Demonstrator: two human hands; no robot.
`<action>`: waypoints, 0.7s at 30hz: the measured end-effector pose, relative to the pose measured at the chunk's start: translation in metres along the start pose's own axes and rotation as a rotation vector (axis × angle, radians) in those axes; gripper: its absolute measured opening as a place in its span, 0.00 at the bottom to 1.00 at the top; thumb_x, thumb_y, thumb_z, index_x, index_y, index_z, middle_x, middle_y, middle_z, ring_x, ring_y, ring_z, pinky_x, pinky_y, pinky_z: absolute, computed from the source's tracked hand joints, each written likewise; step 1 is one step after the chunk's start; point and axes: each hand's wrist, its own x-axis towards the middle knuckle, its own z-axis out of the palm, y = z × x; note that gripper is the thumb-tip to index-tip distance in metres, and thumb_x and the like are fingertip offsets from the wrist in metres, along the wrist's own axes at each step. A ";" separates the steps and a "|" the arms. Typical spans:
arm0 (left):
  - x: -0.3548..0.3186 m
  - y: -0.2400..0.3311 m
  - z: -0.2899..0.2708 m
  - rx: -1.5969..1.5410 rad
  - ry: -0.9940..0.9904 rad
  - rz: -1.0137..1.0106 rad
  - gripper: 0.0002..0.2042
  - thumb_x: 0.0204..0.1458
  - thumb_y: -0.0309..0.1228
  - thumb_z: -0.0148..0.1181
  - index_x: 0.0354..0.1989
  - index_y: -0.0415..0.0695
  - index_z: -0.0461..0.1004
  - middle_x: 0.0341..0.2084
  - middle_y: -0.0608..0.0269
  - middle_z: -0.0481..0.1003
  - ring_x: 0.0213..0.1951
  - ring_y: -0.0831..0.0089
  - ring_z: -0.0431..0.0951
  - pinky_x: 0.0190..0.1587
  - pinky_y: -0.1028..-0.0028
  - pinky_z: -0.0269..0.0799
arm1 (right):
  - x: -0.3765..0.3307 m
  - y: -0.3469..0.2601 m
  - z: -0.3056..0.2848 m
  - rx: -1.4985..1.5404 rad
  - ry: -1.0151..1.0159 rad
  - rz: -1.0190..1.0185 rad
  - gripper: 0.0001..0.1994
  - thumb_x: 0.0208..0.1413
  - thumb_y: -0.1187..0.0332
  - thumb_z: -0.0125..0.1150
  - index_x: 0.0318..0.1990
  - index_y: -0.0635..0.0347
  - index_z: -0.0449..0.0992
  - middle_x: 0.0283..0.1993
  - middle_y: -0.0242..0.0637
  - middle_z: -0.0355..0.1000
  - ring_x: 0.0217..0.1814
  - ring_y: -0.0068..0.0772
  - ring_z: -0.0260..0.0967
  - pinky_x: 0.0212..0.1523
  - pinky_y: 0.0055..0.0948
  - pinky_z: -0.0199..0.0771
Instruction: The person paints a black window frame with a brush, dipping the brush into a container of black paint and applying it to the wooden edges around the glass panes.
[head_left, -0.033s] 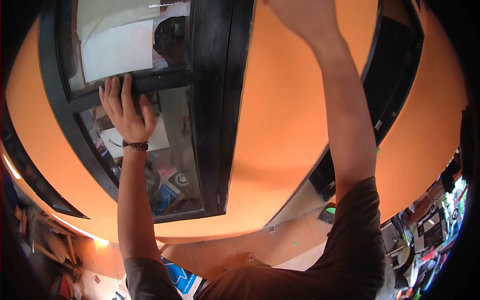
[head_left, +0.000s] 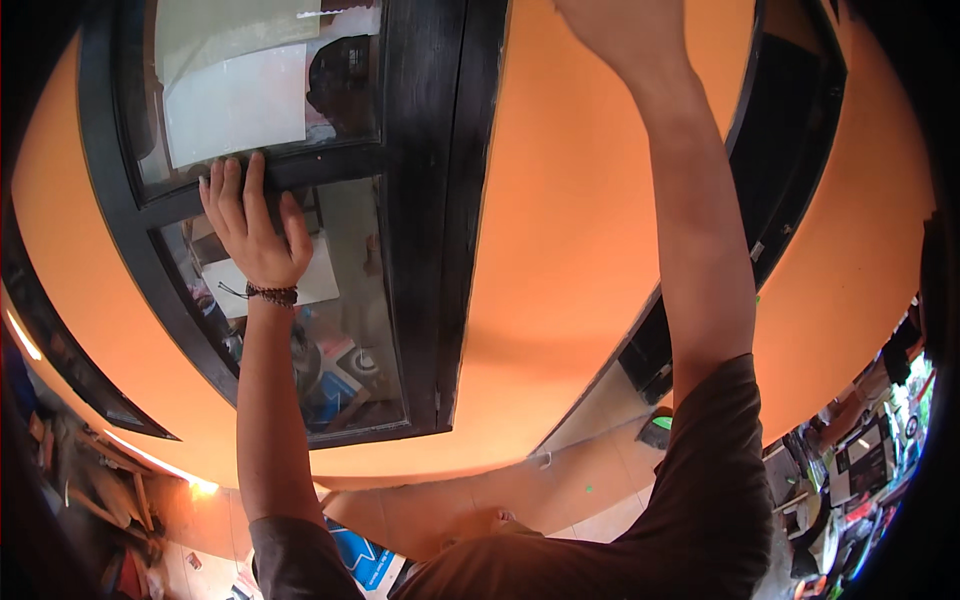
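My left hand (head_left: 252,228) lies against a window with a dark wooden frame (head_left: 412,195). Its fingers are stretched out and spread, their tips on the crossbar between two panes, and nothing is in them. A dark braided bracelet (head_left: 271,294) circles that wrist. High on the right, my right hand (head_left: 630,32) is raised in front of the orange wall (head_left: 570,220). The top edge of the picture cuts off its fingers, so what they hold or touch is hidden. White sheets (head_left: 238,105) show in the upper pane, along with a dark reflection of a head.
A dark-framed opening (head_left: 785,150) stands to the right of the wall, and another dark frame (head_left: 75,350) is at far left. Below lie floor tiles (head_left: 575,490) and a blue-and-white package (head_left: 362,560). Clutter (head_left: 850,480) crowds the lower right; wooden furniture (head_left: 118,490) stands lower left.
My right hand and forearm have shifted slightly to the right. The left hand stays in the same place on the window.
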 end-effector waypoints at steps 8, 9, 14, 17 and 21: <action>-0.002 0.003 0.002 -0.025 -0.009 -0.006 0.24 0.49 0.32 0.52 0.57 0.38 0.70 0.56 0.44 0.66 0.62 0.45 0.62 0.65 0.46 0.50 | -0.095 0.033 0.036 -0.271 -0.015 -0.317 0.15 0.38 0.81 0.64 0.36 0.55 0.74 0.38 0.38 0.73 0.38 0.44 0.75 0.36 0.36 0.79; -0.001 0.003 0.002 -0.028 -0.005 -0.004 0.24 0.49 0.32 0.52 0.57 0.38 0.70 0.56 0.44 0.66 0.62 0.45 0.62 0.65 0.46 0.50 | -0.105 0.031 0.039 -0.261 -0.009 -0.309 0.11 0.41 0.81 0.63 0.34 0.57 0.75 0.34 0.38 0.73 0.36 0.41 0.75 0.35 0.32 0.78; 0.001 0.001 -0.005 -0.020 -0.017 -0.012 0.24 0.49 0.32 0.52 0.57 0.37 0.70 0.56 0.44 0.66 0.62 0.45 0.61 0.66 0.46 0.50 | -0.093 0.004 0.022 -0.104 -0.003 -0.201 0.09 0.42 0.83 0.62 0.31 0.59 0.73 0.32 0.38 0.72 0.33 0.42 0.75 0.32 0.33 0.78; -0.001 0.003 -0.001 -0.033 -0.011 -0.001 0.24 0.49 0.32 0.52 0.57 0.37 0.70 0.56 0.44 0.66 0.62 0.45 0.61 0.66 0.46 0.50 | -0.068 0.015 0.026 -0.105 0.247 -0.230 0.05 0.44 0.80 0.61 0.29 0.61 0.73 0.30 0.40 0.74 0.31 0.42 0.75 0.30 0.33 0.76; 0.002 0.004 0.000 -0.014 -0.008 -0.003 0.24 0.49 0.31 0.52 0.57 0.37 0.70 0.57 0.45 0.66 0.63 0.45 0.61 0.66 0.46 0.50 | -0.087 0.013 0.042 0.043 0.200 0.019 0.03 0.45 0.78 0.62 0.29 0.62 0.74 0.28 0.41 0.75 0.26 0.39 0.75 0.28 0.31 0.76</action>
